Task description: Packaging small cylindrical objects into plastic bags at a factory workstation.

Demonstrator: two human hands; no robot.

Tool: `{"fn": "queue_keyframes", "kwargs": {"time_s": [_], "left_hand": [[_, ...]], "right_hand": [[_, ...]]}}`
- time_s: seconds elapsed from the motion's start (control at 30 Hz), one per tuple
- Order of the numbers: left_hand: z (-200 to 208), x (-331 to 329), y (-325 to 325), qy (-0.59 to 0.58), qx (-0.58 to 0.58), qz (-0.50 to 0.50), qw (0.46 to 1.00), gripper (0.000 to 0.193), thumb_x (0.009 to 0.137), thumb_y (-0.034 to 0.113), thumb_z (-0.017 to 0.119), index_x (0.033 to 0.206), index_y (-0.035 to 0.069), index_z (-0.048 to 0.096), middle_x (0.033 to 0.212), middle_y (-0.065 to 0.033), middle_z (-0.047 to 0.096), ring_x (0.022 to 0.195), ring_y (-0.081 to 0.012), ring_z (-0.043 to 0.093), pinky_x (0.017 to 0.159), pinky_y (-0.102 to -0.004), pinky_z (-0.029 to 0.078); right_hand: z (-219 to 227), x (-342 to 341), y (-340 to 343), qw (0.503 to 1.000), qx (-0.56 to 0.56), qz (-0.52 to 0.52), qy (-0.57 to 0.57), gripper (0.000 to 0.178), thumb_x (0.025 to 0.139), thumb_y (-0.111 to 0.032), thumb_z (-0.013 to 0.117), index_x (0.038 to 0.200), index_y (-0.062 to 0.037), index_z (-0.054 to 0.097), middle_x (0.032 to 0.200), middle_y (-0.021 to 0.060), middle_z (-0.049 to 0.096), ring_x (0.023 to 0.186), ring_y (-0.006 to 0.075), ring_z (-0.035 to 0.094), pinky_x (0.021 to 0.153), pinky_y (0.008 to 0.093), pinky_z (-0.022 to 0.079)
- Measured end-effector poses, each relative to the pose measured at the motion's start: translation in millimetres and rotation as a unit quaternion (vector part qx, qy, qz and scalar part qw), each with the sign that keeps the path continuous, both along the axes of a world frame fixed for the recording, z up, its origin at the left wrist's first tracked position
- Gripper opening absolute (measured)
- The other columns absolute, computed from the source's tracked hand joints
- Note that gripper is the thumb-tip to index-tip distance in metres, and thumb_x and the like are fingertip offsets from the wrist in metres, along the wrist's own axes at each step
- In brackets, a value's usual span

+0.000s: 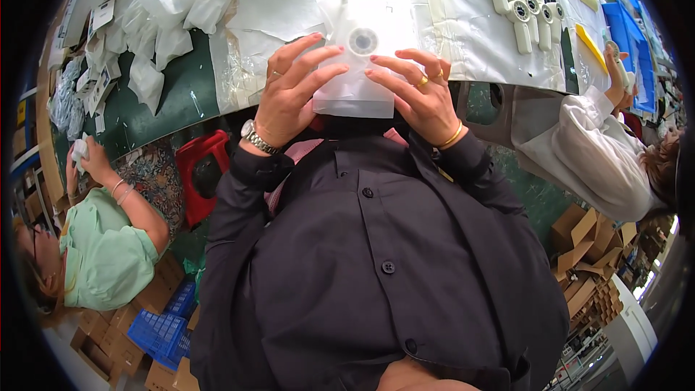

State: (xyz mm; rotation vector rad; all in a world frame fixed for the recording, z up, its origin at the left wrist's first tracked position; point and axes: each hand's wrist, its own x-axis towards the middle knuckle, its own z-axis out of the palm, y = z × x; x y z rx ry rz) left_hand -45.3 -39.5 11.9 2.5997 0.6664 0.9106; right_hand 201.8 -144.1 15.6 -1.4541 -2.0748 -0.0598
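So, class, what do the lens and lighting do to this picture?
Head view: the edge of the table bows and the corners go black; head view: the translucent bag half blends into the bright white sheet; head view: left hand and right hand look fairly sharp.

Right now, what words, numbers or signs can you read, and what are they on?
None that I can quote.
White boxes: marks too small and blurred to read.
Watch: dial too small to read.
Bag between the hands: no words that I can make out.
White gadgets at the upper right: no words that I can make out.
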Motion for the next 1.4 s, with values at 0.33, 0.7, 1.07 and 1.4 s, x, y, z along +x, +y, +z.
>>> {"fn": "queue_keyframes", "kwargs": {"time_s": [0.33, 0.7, 1.07, 1.4], "left_hand": [[-9.5, 29.3, 3.7, -0.124, -0.169, 0.15, 0.966, 0.009, 0.084, 0.013, 0.079, 0.093, 0.012, 0.079, 0.105, -0.0071, 0.077, 0.117, -0.024, 0.063, 0.105, -0.039, 0.033], [-24.0, 49.1, 15.8, -0.054, -0.122, 0.245, 0.96, 0.017, 0.084, 0.02, 0.081, 0.074, 0.009, 0.074, 0.087, -0.0058, 0.073, 0.099, -0.0236, 0.065, 0.103, -0.0401, 0.033], [12.6, 65.2, -5.7, -0.03, -0.063, 0.152, 0.986, 0.058, 0.084, 0.035, 0.084, 0.128, 0.003, 0.064, 0.107, -0.0133, 0.066, 0.093, -0.0337, 0.063, 0.081, -0.0439, 0.052], [-7.5, 16.1, 11.3, -0.34, -0.534, 0.057, 0.772, 0.046, 0.095, 0.015, 0.077, 0.135, 0.002, 0.058, 0.115, -0.005, 0.066, 0.089, -0.0139, 0.067, 0.08, -0.0298, 0.056]], "right_hand": [[-5.3, -13.4, 31.8, 0.948, -0.072, -0.112, 0.289, 0.008, 0.092, -0.013, 0.079, 0.09, -0.007, 0.074, 0.082, 0.0036, 0.071, 0.078, 0.0174, 0.062, 0.077, 0.0328, 0.045], [-9.4, -4.9, 51.5, 0.912, -0.184, -0.215, 0.297, 0.03, 0.096, -0.025, 0.079, 0.081, 0.0004, 0.071, 0.062, 0.0089, 0.063, 0.053, 0.0175, 0.056, 0.052, 0.0334, 0.04], [-5.2, -1.5, 51.9, 0.963, -0.092, -0.137, 0.213, 0.008, 0.097, -0.009, 0.071, 0.099, -0.0038, 0.076, 0.078, 0.0079, 0.073, 0.072, 0.0208, 0.069, 0.069, 0.0329, 0.05], [-9.5, 5.8, 35.8, 0.971, -0.087, -0.097, 0.199, 0.015, 0.096, -0.003, 0.072, 0.11, -0.0027, 0.077, 0.085, 0.0076, 0.074, 0.075, 0.0191, 0.067, 0.074, 0.0325, 0.051]]}}
